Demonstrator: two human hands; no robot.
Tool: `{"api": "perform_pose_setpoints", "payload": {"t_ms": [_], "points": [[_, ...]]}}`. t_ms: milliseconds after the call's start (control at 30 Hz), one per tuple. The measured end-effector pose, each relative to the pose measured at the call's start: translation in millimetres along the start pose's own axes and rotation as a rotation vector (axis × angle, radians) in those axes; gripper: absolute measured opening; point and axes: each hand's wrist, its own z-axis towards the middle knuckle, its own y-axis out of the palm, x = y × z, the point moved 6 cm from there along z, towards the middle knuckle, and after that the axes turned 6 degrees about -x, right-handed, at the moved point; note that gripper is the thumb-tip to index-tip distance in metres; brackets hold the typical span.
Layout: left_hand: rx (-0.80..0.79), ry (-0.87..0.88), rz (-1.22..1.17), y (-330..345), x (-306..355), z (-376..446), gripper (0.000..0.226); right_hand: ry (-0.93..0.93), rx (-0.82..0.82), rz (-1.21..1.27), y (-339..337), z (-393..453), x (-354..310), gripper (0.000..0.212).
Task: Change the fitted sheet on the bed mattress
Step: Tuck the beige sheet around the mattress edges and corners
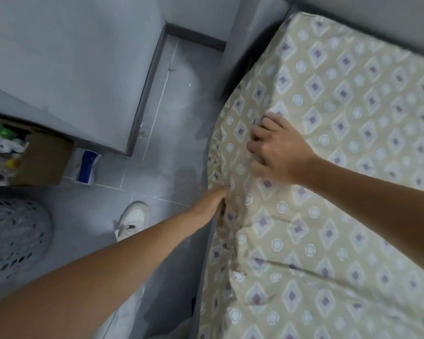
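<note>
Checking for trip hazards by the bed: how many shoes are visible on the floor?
1: a white sneaker on the grey tiled floor, left of the mattress edge, just above the left forearm. A second may be hidden under that arm.

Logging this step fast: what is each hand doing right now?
Left hand: at the side edge of the fitted sheet, fingers hidden in its gathered hem; grip cannot be told.
Right hand: fingers curled, gripping bunched sheet on top of the mattress.
</note>
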Motion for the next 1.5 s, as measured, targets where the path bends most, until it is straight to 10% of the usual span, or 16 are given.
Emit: {"api": "perform_pose_setpoints", "payload": {"t_ms": [233, 533, 800, 1100, 1333, 1500], "points": [[-0.081, 0.001, 0.156, 34, -14, 21, 0.056, -0.049, 0.042, 0.039, 30, 15, 19, 0.027], [0.214, -0.097, 0.314, -30, 4, 33, 0.020, -0.061, 0.036, 0.105, 36, 15, 26, 0.039], [0.096, -0.260, 0.340, -77, 20, 55, 0.054, -0.109, -0.270, 0.041, 24, 36, 13, 0.034], [0.039, -0.292, -0.015, -37, 38, 94, 0.052, -0.217, -0.812, -0.145, 10, 69, 17, 0.035], [0.090, -0.169, -0.290, -8, 31, 115, 0.083, -0.254, -0.892, -0.091, -2, 68, 14, 0.032], [0.067, -0.058, -0.409, -2, 70, 80, 0.045, -0.255, -0.861, -0.077, -45, 52, 14, 0.031]]}}
